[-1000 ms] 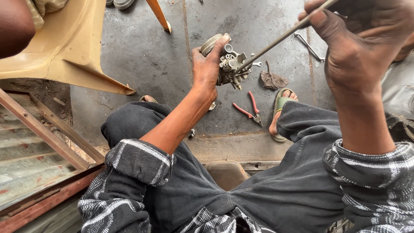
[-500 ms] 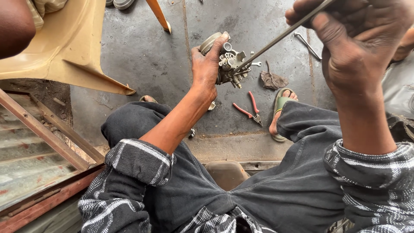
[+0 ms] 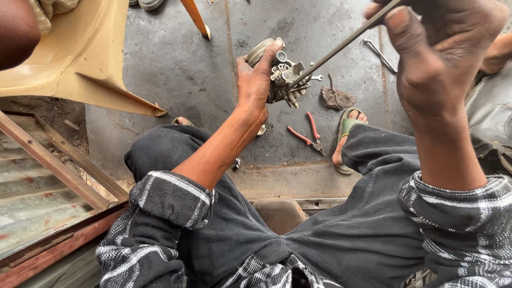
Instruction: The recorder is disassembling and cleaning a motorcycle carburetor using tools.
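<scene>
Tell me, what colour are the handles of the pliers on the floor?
Red. The pliers show in the head view, lying on the floor between the person's feet.

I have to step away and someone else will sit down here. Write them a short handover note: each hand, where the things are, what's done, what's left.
Left hand: grips the metal carburetor, held up over the floor.
Right hand: holds the long thin rod, tip set into the carburetor's top.
Red-handled pliers and a bent metal tool lie on the concrete floor.
Done: rod is in place on the part.
Left: whatever the rod is working on; whether it is loose or tight cannot be seen.
</scene>
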